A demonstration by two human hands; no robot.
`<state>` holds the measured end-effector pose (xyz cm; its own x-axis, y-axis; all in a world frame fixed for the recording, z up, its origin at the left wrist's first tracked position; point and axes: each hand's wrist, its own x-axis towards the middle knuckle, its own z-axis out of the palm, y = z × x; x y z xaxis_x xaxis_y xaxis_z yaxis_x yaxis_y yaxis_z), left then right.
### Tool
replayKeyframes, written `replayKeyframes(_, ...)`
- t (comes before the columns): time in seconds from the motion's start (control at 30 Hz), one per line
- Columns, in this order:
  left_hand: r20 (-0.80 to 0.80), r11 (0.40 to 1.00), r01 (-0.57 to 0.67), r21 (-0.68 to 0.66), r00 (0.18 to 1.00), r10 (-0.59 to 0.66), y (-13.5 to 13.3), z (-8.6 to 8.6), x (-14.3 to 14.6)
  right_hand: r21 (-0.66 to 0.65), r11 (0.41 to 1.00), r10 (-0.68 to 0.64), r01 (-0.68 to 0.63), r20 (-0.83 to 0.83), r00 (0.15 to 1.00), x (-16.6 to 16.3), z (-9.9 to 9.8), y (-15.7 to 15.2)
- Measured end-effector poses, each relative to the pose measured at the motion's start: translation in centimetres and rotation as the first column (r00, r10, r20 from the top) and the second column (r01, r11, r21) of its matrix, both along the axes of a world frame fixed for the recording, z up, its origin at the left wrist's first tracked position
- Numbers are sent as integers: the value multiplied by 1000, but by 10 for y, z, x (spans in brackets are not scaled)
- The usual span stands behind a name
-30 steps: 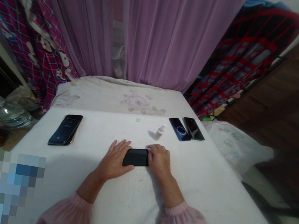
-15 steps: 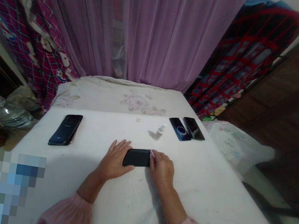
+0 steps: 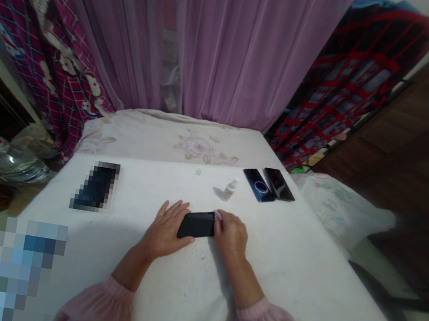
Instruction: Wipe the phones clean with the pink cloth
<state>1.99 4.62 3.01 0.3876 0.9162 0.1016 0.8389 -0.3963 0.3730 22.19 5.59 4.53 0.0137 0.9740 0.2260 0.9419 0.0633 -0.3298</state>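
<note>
Your left hand (image 3: 165, 230) lies flat and open on the tabletop (image 3: 301, 283), fingers steadying the left end of the black phone (image 3: 196, 225) at its middle. Your right hand (image 3: 232, 236) pinches a small pale piece against the phone's right end. You appear to be wiping or fitting its face; next calls for even pressure while the left keeps it from sliding.

A black phone (image 3: 196, 224) is lying flat on the white table (image 3: 301, 283), long side running left to right, dark face up. It is sitting mid-table, its left end and right end partly covered.
</note>
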Motion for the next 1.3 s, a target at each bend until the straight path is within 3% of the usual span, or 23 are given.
replayKeyframes(0.1,8,1000,-24,16,1000,24,-1,1,2,3,1000,9,-9,13,1000,-1,2,2)
replayKeyframes(0.4,15,998,-42,56,999,42,0,-4,3,21,999,45,-44,-58,997,24,1,-35)
replayKeyframes(0.57,-26,997,-45,69,999,47,1,-9,1,111,991,95,-79,-149,984,22,7,-21)
replayKeyframes(0.77,-8,972,-104,210,994,108,-12,-21,-5,83,991,113,-109,-44,993,7,2,-1)
replayKeyframes(0.93,16,969,-83,234,997,82,-18,-20,-6,87,986,141,-142,14,990,0,-4,-2)
replayKeyframes(1.2,20,970,-68,233,998,66,-15,-20,-6,119,952,289,-281,-59,955,-21,-8,-11)
replayKeyframes(1.3,18,969,-63,240,998,61,-16,-21,-7,131,960,262,-249,-94,961,-16,-10,-8)
